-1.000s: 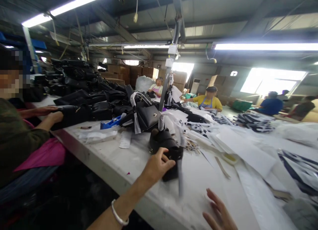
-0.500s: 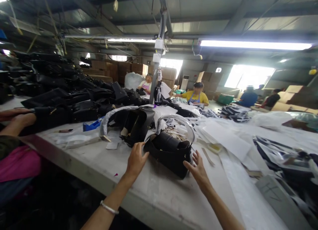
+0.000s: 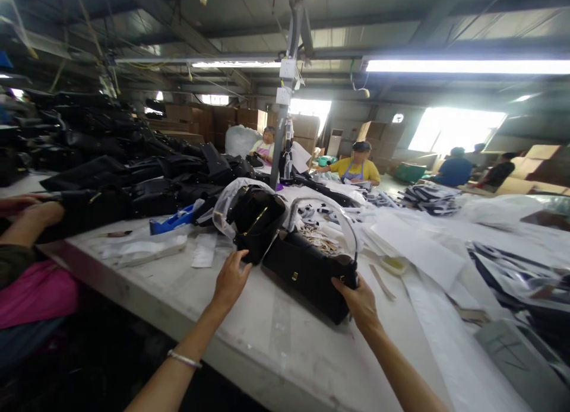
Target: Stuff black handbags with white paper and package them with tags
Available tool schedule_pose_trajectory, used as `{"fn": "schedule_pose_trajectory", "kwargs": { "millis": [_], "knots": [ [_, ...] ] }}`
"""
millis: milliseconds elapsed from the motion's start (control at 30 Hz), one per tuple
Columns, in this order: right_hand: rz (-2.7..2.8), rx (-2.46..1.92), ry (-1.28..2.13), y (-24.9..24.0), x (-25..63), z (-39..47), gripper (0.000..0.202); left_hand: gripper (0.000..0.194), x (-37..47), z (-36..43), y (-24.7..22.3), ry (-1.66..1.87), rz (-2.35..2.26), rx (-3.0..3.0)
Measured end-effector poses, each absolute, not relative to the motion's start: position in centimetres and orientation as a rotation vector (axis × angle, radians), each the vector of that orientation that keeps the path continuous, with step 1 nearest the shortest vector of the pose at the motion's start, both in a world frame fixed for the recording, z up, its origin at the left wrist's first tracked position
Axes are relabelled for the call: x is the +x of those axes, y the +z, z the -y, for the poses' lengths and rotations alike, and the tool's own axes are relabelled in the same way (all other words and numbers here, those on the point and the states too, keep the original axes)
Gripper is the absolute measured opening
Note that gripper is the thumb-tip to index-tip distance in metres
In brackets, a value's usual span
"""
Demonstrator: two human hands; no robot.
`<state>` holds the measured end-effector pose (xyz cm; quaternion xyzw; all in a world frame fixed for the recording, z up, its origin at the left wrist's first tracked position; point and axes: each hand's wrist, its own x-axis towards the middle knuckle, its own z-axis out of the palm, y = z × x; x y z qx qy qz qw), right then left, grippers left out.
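Note:
A black handbag [image 3: 307,275] with a gold clasp lies on the white table in front of me, its clear-wrapped handle [image 3: 350,222] standing up behind it. My right hand [image 3: 363,302] grips its right end, thumb on the front face and the other fingers mostly hidden behind. My left hand [image 3: 229,281] has thumb and fingers apart at the lower corner of a second black handbag [image 3: 262,222]; whether the fingertips touch it I cannot tell. That second bag stands open-topped, showing a gold zip, with plastic wrap around its handle.
Black bags [image 3: 111,145] are heaped at the left, where a co-worker's hands [image 3: 42,213] hold one. A blue tape dispenser [image 3: 173,220], white sheets [image 3: 414,246], paper scraps [image 3: 318,238] and a grey box [image 3: 516,358] lie around. A metal post [image 3: 280,139] rises behind.
The near handbag's flap has come down over its opening, and its clasp now shows. My right hand has closed on its end. My left hand has moved left, and the second bag sits more upright.

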<state>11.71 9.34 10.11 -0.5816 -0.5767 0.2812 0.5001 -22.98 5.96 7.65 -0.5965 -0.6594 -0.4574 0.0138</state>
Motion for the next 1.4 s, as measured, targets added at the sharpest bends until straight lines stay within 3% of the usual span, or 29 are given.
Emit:
{"fn": "schedule_pose_trajectory", "kwargs": {
  "millis": [200, 367, 433, 533, 600, 700, 767, 867, 1000, 1167, 1267, 1400],
  "knots": [
    [1.073, -1.162, 1.240, 12.8, 16.6, -6.2, 0.053, 0.049, -25.6, -8.9, 10.3, -1.224, 2.242, -1.856],
    [0.988, -1.242, 1.586, 13.2, 21.8, -2.0, 0.044, 0.034, -24.3, -9.0, 12.4, -1.133, 2.355, -1.910],
    [1.012, -1.347, 1.625, 12.1, 22.9, -1.3, 0.044, 0.037, -21.9, -8.6, 12.5, -1.151, 2.341, -2.098],
    [1.217, -1.568, 1.489, 10.6, 23.7, -1.4, 0.051, 0.053, -17.2, -7.6, 12.1, -1.372, 2.155, -2.530],
    [1.381, -1.744, 1.223, 10.6, 23.7, -2.0, 0.056, 0.058, -14.2, -6.6, 12.1, -1.431, 2.022, -2.731],
    [1.589, -1.836, 0.729, 12.5, 22.9, -2.9, 0.064, 0.056, -11.2, -5.5, 12.8, -1.291, 1.838, -2.907],
    [1.735, -1.701, 0.525, 14.4, 21.7, -3.5, 0.053, 0.052, -9.9, -5.1, 13.9, -1.108, 1.754, -3.007],
    [1.955, -1.489, 0.484, 16.5, 19.3, -5.0, 0.026, 0.046, -8.5, -4.9, 15.8, -0.817, 1.687, -3.079],
    [2.280, -1.573, 0.759, 16.7, 16.6, -8.2, 0.022, 0.039, -6.1, -4.5, 16.9, -0.518, 1.632, -2.975],
    [2.748, -1.693, 1.030, 15.1, 15.3, -11.2, 0.043, 0.036, -4.0, -3.4, 15.2, -0.231, 1.608, -2.877],
    [2.939, -1.594, 0.764, 14.3, 15.0, -11.3, 0.066, 0.032, -4.1, -3.3, 14.0, -0.219, 1.574, -2.923],
    [3.010, -1.446, 0.415, 13.2, 14.9, -10.7, 0.077, 0.028, -4.5, -3.6, 13.2, -0.266, 1.545, -2.965]
  ]
}}
